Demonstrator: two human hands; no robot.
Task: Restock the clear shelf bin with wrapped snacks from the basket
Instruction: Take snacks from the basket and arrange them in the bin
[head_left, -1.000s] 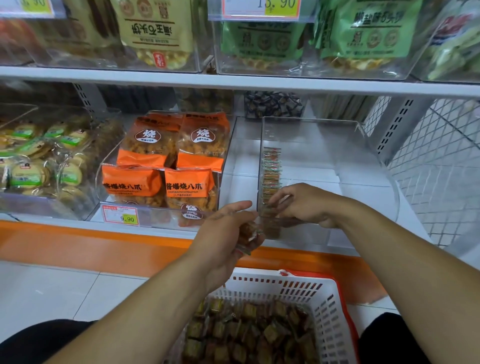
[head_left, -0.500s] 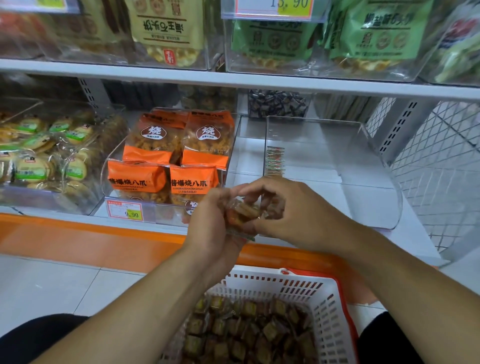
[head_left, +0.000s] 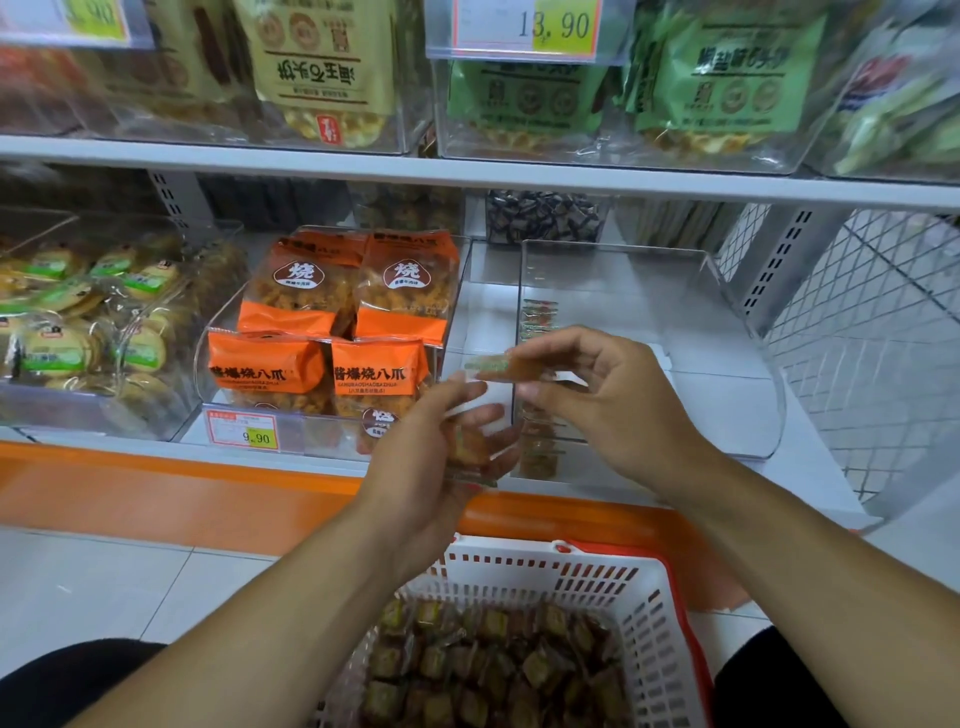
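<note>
One wrapped snack (head_left: 491, 365) pinched at the clear shelf bin's (head_left: 737, 332) front-left corner.
The right hand (head_left: 608, 400) pinches it; the left hand (head_left: 436, 447) cups more wrapped snacks (head_left: 470, 452) above the white basket (head_left: 652, 613).

**Clear plastic, glossy film, painted metal**

The shelf bin (head_left: 727, 312) just beyond the right hand (head_left: 618, 400) is clear, hard plastic, smooth and shiny, with bright glints along its rim. The wrapped snack (head_left: 491, 364) pinched at that hand's fingertips sits in thin, glossy see-through film, as does the small stack (head_left: 470, 452) held in the left hand (head_left: 431, 457). Below both hands, the basket (head_left: 597, 577) is white moulded plastic, slotted and matt, with a red plastic rim. Left of the hands, the orange packets (head_left: 311, 364) are slick printed film. The shelf board (head_left: 467, 171) above looks like smooth white-painted metal; right of the hands, the mesh panel (head_left: 872, 322) is white-coated wire.
</note>
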